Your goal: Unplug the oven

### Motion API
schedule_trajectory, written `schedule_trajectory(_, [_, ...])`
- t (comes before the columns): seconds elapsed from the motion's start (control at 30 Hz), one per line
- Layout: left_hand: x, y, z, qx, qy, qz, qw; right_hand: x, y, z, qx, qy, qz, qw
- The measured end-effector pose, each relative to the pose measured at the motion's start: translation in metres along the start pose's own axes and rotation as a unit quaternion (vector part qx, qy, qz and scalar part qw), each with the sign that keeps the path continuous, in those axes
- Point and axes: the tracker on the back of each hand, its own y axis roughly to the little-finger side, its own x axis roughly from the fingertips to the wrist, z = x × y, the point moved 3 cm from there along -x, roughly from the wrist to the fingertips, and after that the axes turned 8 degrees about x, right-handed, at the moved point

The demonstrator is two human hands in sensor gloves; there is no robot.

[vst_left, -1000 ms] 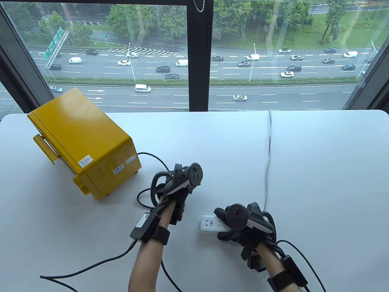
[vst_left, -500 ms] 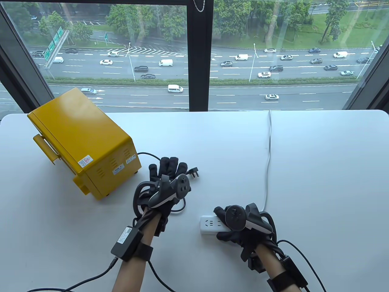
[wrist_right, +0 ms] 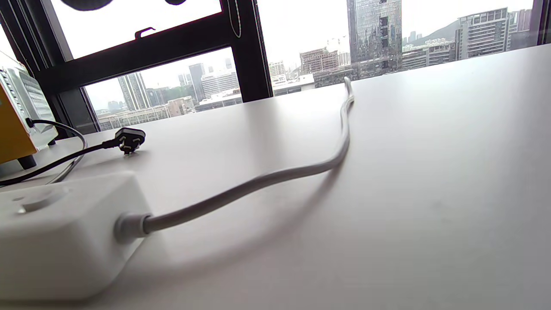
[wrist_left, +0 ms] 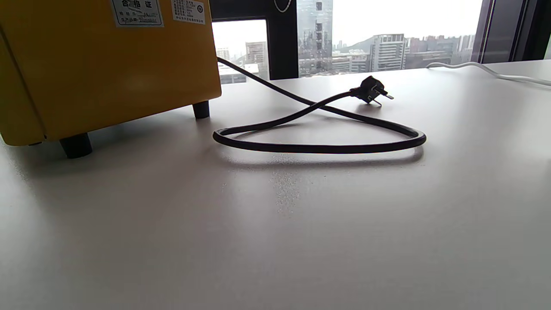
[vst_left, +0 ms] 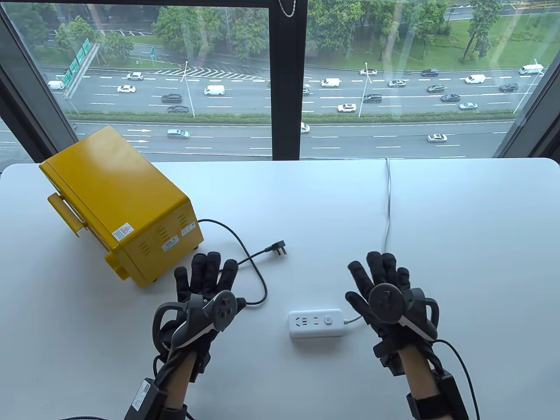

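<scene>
Your left hand (vst_left: 205, 288) and right hand (vst_left: 385, 288) both lie spread, fingers splayed, gripping nothing. The plug (vst_left: 278, 250) lies loose on the table (vst_left: 459, 245), out of the strip (vst_left: 316, 323) (which sits between your hands), its cord (vst_left: 256, 280) looping back to the oven (vst_left: 118, 205) at far left. The strip's white cable (vst_left: 386, 210) runs toward the window.

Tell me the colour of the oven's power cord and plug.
Black, both the cord and its plug; the left wrist view shows it best.

Black gloves (vst_left: 205, 280), grey-black trackers (vst_left: 385, 306), bare forearms, black cables
</scene>
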Motion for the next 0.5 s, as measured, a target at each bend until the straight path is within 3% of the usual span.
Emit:
schedule_trajectory(0.23, [0.0, 0.011, 0.036, 0.008, 0.075, -0.014, 0.997, 0.001, 0.049, -0.024, 0.045, -0.019, -0.078, 0.996])
schedule_trajectory(0.5, [0.001, 0.014, 0.047, -0.001, 0.101, -0.025, 0.995, 0.004, 0.054, -0.036, 0.05, -0.043, -0.095, 0.993])
